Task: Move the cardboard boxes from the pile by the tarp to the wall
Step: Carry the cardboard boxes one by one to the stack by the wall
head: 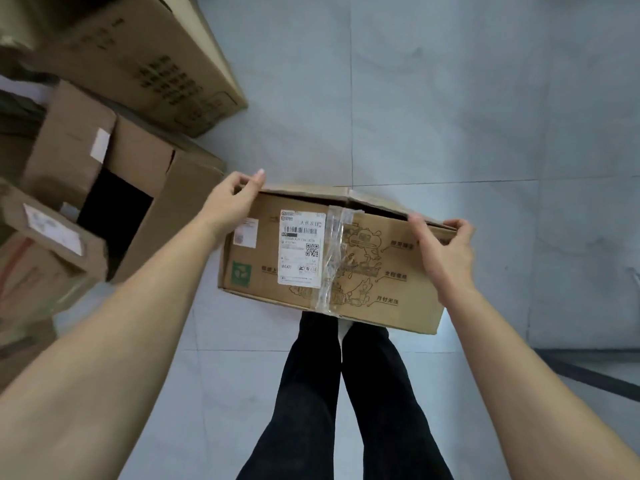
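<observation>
cardboard, brown and printed, made up the box [332, 258] that sat at the middle of the view, in front of the person's legs [346, 393] and hiding the feet; whether its base touched the floor [450, 98] could not be told. its broad face was turned up toward the camera, with a white shipping label [301, 247], a smaller pale sticker [246, 232] to the left of that, a green square mark [241, 273] near the lower left corner, and a strip of crinkled clear tape [334, 258] running down the middle beside cartoon line drawings. along the far edge the flaps stood slightly apart, showing a dark gap. the left hand [232, 202] gripped the far left corner, its fingers curled over the edge. the right hand [446, 251] gripped the far right edge, thumb on the printed face and fingers hooked over the flap. both forearms were bare, and the legs wore black trousers. just to the left of the held box stood the pile: an open box [138, 202] with a dark inside and a raised flap, a smaller labelled box [52, 230] in front of it at the left edge, and a large printed box [145, 57] lying farther off at the top left. the floor was pale grey tile with thin joints, and a dark strip [588, 372] crossed it at the lower right.
</observation>
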A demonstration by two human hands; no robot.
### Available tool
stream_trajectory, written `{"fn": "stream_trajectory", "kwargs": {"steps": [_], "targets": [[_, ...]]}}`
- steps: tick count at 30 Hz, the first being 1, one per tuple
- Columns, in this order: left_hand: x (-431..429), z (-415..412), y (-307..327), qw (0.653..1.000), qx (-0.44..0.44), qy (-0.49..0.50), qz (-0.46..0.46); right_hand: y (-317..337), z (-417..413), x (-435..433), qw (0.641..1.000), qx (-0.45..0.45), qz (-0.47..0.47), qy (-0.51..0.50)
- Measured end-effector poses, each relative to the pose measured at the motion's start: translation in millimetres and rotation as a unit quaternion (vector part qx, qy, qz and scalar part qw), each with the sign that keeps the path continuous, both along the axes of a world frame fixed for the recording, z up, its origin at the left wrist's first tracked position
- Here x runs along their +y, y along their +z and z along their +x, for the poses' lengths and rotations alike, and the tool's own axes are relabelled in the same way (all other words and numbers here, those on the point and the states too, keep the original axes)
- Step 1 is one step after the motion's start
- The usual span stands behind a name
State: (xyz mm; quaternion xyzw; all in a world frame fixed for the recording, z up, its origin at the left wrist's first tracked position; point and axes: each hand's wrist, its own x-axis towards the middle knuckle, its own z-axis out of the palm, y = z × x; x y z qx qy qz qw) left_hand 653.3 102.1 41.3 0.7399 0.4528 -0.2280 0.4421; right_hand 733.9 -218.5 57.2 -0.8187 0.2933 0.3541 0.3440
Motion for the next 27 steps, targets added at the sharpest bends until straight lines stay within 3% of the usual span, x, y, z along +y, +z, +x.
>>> {"fn": "stream_trajectory", "kwargs": {"steps": [5, 8, 17, 22, 27], "targets": [[-26.0, -53.2, 8.6, 0.981, 0.035, 0.175, 0.069, 24.4, -4.2, 22.4, 0.996, -0.075, -0.044, 0.037], [-44.4, -77.9, 37.5, 0.957, 0.011, 0.269, 0.109, 49.7, -3.7, 31.1, 0.989, -0.116, -0.038, 0.079], [-59.7, -165.6, 246.6, 0.868, -0.025, 0.443, 0.223, 234.6, -25.1, 83.7, 0.943, -0.221, 0.076, 0.237], [-67.8, -268.9, 364.4, 0.795, -0.046, 0.536, 0.279, 337.0, -96.2, 128.4, 0.893, -0.249, 0.171, 0.334], [-95.3, -414.7, 457.8, 0.697, -0.057, 0.627, 0.344, 428.3, -220.2, 176.1, 0.809, -0.276, 0.261, 0.449]]}}
